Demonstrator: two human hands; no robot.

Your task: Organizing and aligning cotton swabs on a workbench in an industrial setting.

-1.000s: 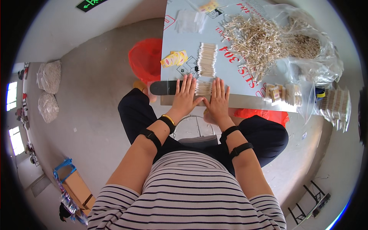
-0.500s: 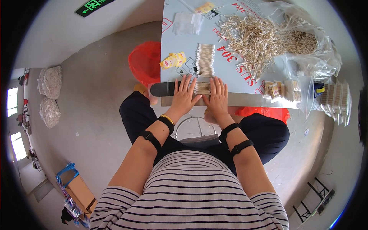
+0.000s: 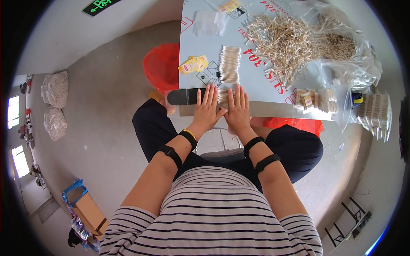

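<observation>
At the table's near edge, my left hand (image 3: 207,110) and my right hand (image 3: 237,110) lie flat with fingers stretched out and pointing away from me. Between them is a short row of cotton swabs (image 3: 223,95), partly covered by the fingers at both ends. The thumbs nearly meet just below that row. Beyond my fingertips, a longer row of swabs (image 3: 230,65) lies side by side on the table. Left of my left hand is a flat dark strip (image 3: 186,97) that reaches past the table's left edge.
A large loose heap of swabs (image 3: 284,45) spills from a clear plastic bag (image 3: 363,64) at the far right. Yellow cards (image 3: 193,65) and clear small bags (image 3: 210,23) lie at left. Packed swab bundles (image 3: 326,101) line the right edge. A red bag (image 3: 161,67) hangs beside the table.
My right hand has shifted slightly left, toward my left hand, so less of the short swab row shows between them. The view has moved a little.
</observation>
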